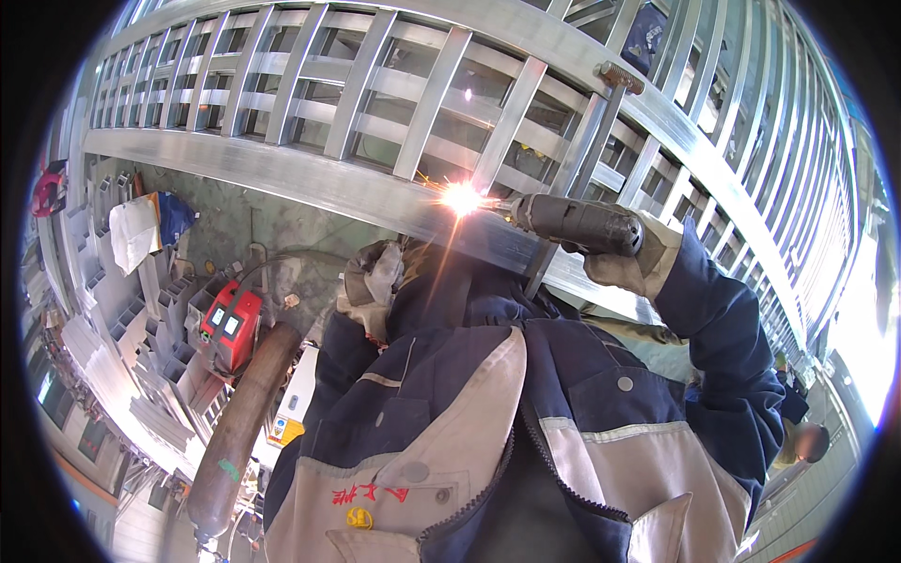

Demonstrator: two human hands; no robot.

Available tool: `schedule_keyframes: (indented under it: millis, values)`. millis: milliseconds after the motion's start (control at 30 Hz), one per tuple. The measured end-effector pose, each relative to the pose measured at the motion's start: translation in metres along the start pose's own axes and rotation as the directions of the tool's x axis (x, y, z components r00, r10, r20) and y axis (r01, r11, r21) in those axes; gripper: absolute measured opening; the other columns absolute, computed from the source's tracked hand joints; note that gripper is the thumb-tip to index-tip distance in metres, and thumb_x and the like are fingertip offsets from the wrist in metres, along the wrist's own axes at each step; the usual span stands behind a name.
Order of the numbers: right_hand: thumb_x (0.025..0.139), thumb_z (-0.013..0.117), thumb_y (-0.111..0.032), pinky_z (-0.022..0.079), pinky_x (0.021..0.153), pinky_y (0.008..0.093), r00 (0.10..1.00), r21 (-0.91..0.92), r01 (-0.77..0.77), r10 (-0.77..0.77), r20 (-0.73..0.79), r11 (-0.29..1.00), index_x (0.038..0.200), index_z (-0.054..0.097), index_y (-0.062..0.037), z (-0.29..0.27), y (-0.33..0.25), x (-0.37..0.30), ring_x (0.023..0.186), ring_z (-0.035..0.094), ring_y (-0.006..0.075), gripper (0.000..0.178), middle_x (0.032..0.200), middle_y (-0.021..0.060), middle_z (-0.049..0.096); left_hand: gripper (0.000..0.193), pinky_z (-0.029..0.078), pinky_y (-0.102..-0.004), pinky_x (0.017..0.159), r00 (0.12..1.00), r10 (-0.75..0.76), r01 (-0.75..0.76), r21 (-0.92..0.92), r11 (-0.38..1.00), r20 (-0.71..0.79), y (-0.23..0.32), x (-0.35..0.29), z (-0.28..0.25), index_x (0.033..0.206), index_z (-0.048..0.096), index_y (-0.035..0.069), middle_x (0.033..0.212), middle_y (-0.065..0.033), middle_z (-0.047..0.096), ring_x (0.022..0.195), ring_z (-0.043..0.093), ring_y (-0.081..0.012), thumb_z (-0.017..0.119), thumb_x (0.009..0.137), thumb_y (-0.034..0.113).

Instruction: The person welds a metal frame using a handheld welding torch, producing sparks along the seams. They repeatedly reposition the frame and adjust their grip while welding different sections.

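Observation:
My right hand [624, 267], in a pale work glove, is wrapped round a dark, thick-bodied welding torch [577, 223]. The torch points left, and a bright white-orange arc [462, 198] with short sparks burns at its tip. That glow sits on the near rail of a silvery metal grating frame [282, 155], close to the foot of a crossbar, and its glare hides the joint. My left hand [374, 277], also gloved, is beside the near rail, left of the arc. Its fingers look curled; what they hold, if anything, is hidden.
A clamp [605, 117] with a threaded end crosses the frame right of the arc. At left stand a red machine [232, 324] with a cable, a brown gas cylinder [246, 422] and stacked metal profiles [122, 366]. More barred frames [751, 113] extend at right.

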State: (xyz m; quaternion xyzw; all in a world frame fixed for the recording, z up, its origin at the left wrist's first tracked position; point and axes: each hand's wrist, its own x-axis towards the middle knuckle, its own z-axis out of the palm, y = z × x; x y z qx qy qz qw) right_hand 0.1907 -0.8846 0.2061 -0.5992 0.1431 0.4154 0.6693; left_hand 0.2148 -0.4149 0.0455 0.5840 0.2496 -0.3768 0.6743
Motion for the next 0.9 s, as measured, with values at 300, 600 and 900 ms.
schedule_keyframes:
  millis: [300, 600, 900]
  values:
    - [0.106, 0.079, -0.003, 0.062, 0.090, 0.0304, 0.999, -0.047, 0.050, -0.049, 0.017, 0.998, 0.162, 0.068, -0.0074, -0.003, 0.009, 0.001, 0.108, 0.066, 0.0065, 0.057, 0.131, -0.0001, 0.077, 0.011, 0.042, -0.0267, 0.055, 0.999, 0.005, -0.004, 0.019, 1.000, -0.034, 0.003, -0.002, 0.013, 0.114, 0.079, 0.010, 0.077, 0.0060, 0.063, 0.062, 0.054, -0.0055, 0.078, 0.116, 0.021]
    - [0.103, 0.079, -0.015, 0.062, 0.092, 0.0375, 0.989, -0.133, -0.031, 0.012, -0.144, 0.991, 0.162, 0.066, -0.0095, 0.007, -0.022, -0.025, 0.097, 0.066, 0.0125, 0.060, 0.114, 0.0031, 0.077, 0.019, 0.053, -0.0264, 0.069, 0.966, -0.161, 0.170, -0.029, 0.985, 0.204, 0.033, -0.016, 0.017, 0.129, 0.079, 0.004, 0.098, 0.0001, 0.074, 0.082, 0.067, -0.0077, 0.079, 0.115, 0.018]
    - [0.105, 0.083, -0.012, 0.060, 0.112, 0.0375, 0.961, 0.151, 0.076, -0.032, -0.276, 0.986, 0.163, 0.065, -0.0012, 0.052, -0.064, -0.020, 0.128, 0.074, 0.0192, 0.062, 0.141, 0.0113, 0.080, 0.043, 0.064, -0.0346, 0.106, 0.601, -0.176, -0.409, 0.489, 0.771, 0.780, 0.145, -0.039, 0.185, 0.140, 0.077, -0.005, 0.134, -0.0157, 0.082, 0.120, 0.078, -0.0216, 0.085, 0.108, 0.023]
